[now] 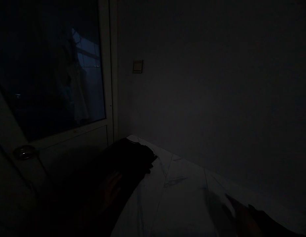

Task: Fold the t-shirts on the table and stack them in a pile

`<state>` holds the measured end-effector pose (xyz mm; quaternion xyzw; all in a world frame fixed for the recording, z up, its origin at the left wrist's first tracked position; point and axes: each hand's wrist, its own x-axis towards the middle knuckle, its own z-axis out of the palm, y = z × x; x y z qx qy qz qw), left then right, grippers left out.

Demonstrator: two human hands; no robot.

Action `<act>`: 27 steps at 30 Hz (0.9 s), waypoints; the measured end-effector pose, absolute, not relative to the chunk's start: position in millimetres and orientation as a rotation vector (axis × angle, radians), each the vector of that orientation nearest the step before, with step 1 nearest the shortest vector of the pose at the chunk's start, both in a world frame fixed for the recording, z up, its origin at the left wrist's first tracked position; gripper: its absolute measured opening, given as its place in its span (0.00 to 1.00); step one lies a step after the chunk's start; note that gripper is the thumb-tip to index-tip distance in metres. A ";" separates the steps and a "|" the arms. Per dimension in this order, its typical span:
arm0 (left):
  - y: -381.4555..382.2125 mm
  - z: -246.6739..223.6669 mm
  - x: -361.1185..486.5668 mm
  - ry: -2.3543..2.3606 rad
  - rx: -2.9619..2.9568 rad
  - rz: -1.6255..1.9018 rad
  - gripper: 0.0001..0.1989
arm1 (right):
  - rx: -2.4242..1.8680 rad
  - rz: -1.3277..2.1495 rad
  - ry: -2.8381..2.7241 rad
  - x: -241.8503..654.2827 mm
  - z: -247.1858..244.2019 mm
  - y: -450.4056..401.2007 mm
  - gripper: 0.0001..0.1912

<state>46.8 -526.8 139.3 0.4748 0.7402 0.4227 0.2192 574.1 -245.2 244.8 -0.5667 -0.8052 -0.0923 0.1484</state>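
Note:
The scene is very dark. A black cloth or garment [133,154] is spread over the pale marble-patterned tiles, its right edge uneven. My left hand [112,186] is over this dark cloth with its fingers stretched out; whether it touches the cloth, I cannot tell. At the lower right, my right hand [243,215] is above the tiles, a dark outline with thumb and fingers apart and nothing visible between them. A dark sleeve reaches it from the right edge.
A framed glass door [110,79] with a metal handle [24,152] stands on the left, reflections in its pane. A switch plate [137,66] is on the grey wall [204,92]. Marble-patterned tiles [177,200] meet the wall's base.

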 end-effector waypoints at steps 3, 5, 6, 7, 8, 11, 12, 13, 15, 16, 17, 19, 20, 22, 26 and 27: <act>-499.0 120.2 30.8 2.146 1.455 0.933 0.26 | -1.557 0.144 -2.516 447.4 207.4 -221.7 0.33; -492.2 105.3 28.5 2.179 1.484 0.766 0.27 | -1.530 0.300 -2.597 361.7 188.9 -206.2 0.32; -491.9 98.3 28.7 2.188 1.496 0.711 0.27 | -1.523 0.333 -2.646 322.6 181.8 -198.6 0.31; -493.2 91.8 29.1 2.197 1.516 0.671 0.27 | -1.516 0.349 -2.706 287.4 175.7 -190.9 0.29; -495.3 86.0 29.6 2.212 1.543 0.642 0.26 | -1.518 0.349 -2.725 256.4 170.2 -183.1 0.28; -501.8 72.8 29.6 2.271 1.674 0.554 0.25 | -1.574 0.315 -2.735 189.5 154.8 -159.2 0.27; -503.1 69.9 29.1 2.297 1.721 0.522 0.25 | -1.603 0.306 -2.732 174.9 149.8 -152.0 0.27; -503.8 67.9 28.3 2.319 1.762 0.491 0.26 | -1.630 0.302 -2.732 163.6 144.8 -145.9 0.26; -503.5 66.6 26.1 2.328 1.823 0.435 0.26 | -1.674 0.311 -2.739 148.7 136.2 -137.6 0.24; -502.9 67.2 24.9 2.321 1.836 0.413 0.26 | -1.687 0.318 -2.744 144.4 133.0 -135.8 0.21; -502.0 68.4 23.7 2.305 1.844 0.396 0.26 | -1.691 0.322 -2.746 141.5 130.8 -135.6 0.19; -500.9 71.8 22.0 2.270 1.838 0.375 0.27 | -1.676 0.311 -2.738 138.3 129.8 -138.8 0.16; -501.1 73.4 21.9 2.253 1.825 0.367 0.27 | -1.657 0.297 -2.729 137.4 131.0 -141.9 0.16; -503.2 75.2 23.1 2.220 1.796 0.357 0.28 | -1.591 0.264 -2.712 135.6 135.4 -150.5 0.17; -507.8 74.9 21.5 2.164 1.794 0.446 0.30 | -1.367 0.247 -2.740 132.6 139.1 -181.0 0.18; -505.3 75.7 16.1 2.162 1.791 0.512 0.30 | -1.275 0.258 -2.781 133.0 136.3 -192.8 0.17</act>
